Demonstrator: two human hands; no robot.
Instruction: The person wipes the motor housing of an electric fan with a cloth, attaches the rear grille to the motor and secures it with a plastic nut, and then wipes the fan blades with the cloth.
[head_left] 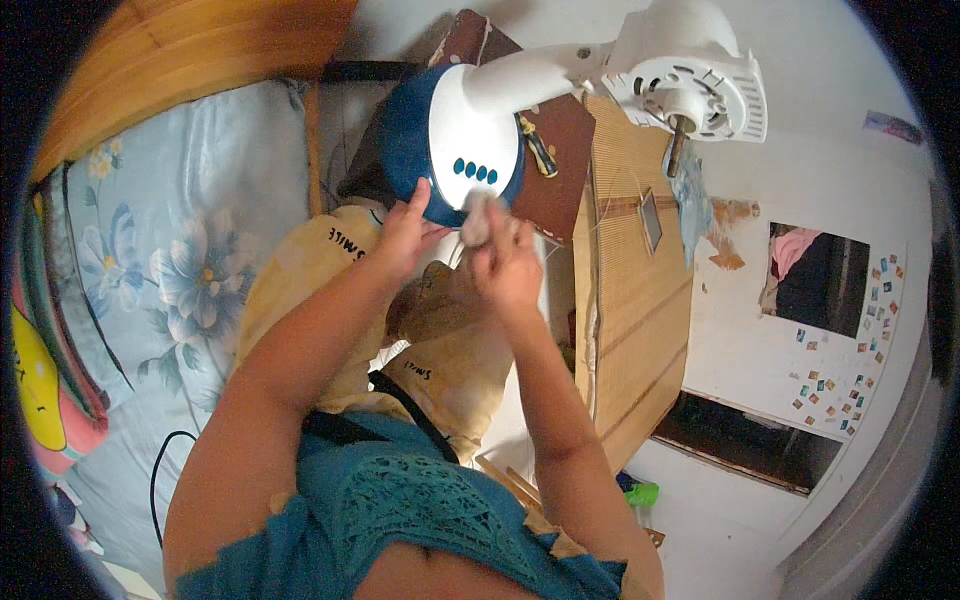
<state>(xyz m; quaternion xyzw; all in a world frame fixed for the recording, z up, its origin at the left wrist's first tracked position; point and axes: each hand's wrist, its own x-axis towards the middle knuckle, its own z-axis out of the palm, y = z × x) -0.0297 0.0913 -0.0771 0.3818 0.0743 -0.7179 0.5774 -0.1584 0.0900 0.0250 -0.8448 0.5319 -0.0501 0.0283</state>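
A table fan with a blue and white base (475, 140) rests on a brown tabletop, its bare white motor head (690, 85) out to the right with the shaft showing and no blades or grille on it. My left hand (405, 230) lies against the base's near left edge, thumb on top and fingers curled under the rim. My right hand (508, 265) is closed on a pale wad of cloth (480, 218), pressed at the base's near edge below a row of several blue buttons (475, 170). The cloth is blurred. Right of the base lies a yellow and black handled tool (538, 148).
A bed with a pale blue flowered sheet (200, 240) and a wooden headboard (200, 60) is on the left. At the right stands a cabinet covered in ribbed tan material (640, 280). Beyond it is a white wall with a dark opening (825, 280). The brown tabletop (565, 190) borders the base.
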